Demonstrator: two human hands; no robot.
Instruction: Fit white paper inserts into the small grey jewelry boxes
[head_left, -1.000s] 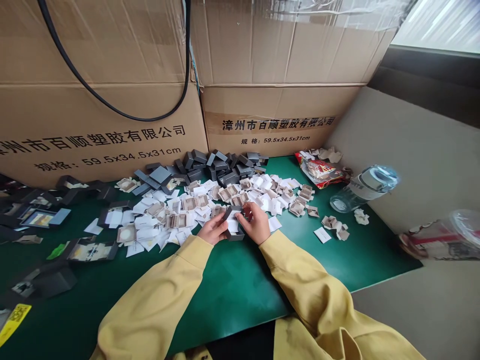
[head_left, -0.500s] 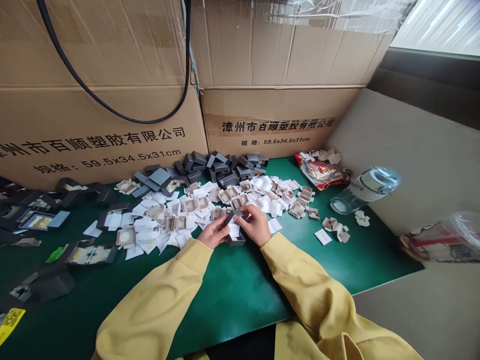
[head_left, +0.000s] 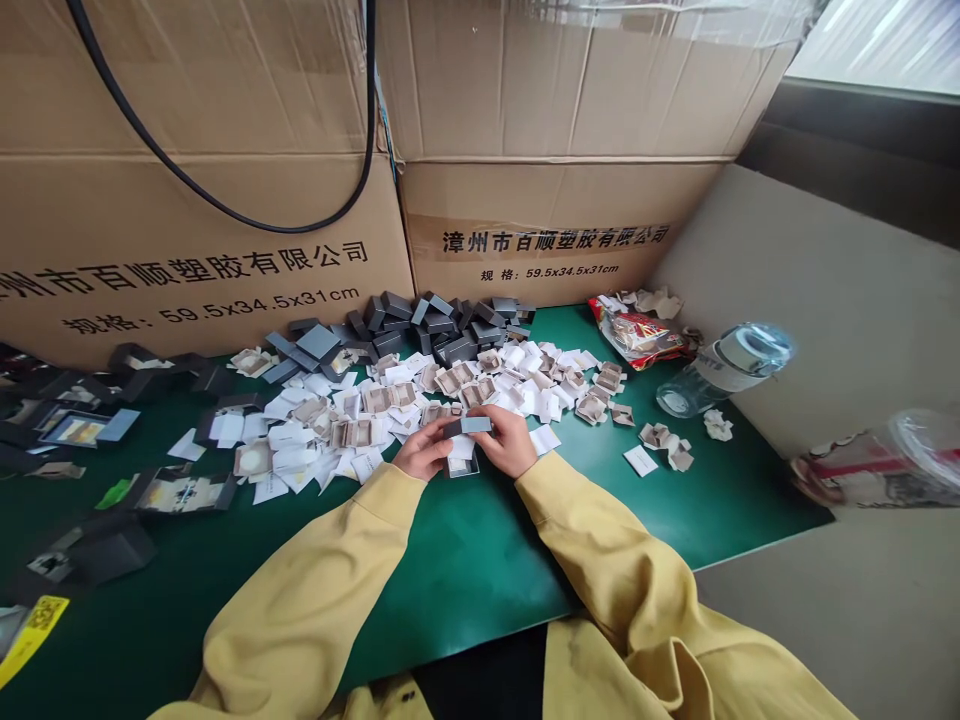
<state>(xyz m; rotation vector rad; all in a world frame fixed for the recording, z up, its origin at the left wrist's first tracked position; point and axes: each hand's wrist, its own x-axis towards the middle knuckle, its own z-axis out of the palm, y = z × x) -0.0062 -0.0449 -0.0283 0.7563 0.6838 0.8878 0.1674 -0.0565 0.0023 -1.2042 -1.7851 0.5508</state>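
Observation:
A small dark grey box (head_left: 474, 426) is held between my two hands, over the near edge of the paper heap. My left hand (head_left: 424, 450) has its fingers closed on the left end of the box. On its right end, my right hand (head_left: 511, 442) grips with thumb and fingers. Below the grey part shows a white piece with a dark rim (head_left: 462, 465); whether it is joined to the box I cannot tell. Behind the hands spreads a heap of white paper slips and beige cardboard inserts (head_left: 379, 400).
Dark grey boxes (head_left: 442, 325) are piled against the large cartons (head_left: 540, 200). More opened boxes (head_left: 184, 492) lie at left. At right are a red snack bag (head_left: 637, 335), a clear bottle (head_left: 724, 370) and a plastic cup (head_left: 892, 465). A black cable (head_left: 247, 215) hangs above.
The box has tilted in my hands: its grey face now shows, where before its open, white inside was visible. Both hands stay at nearly the same place; the view has shifted slightly.

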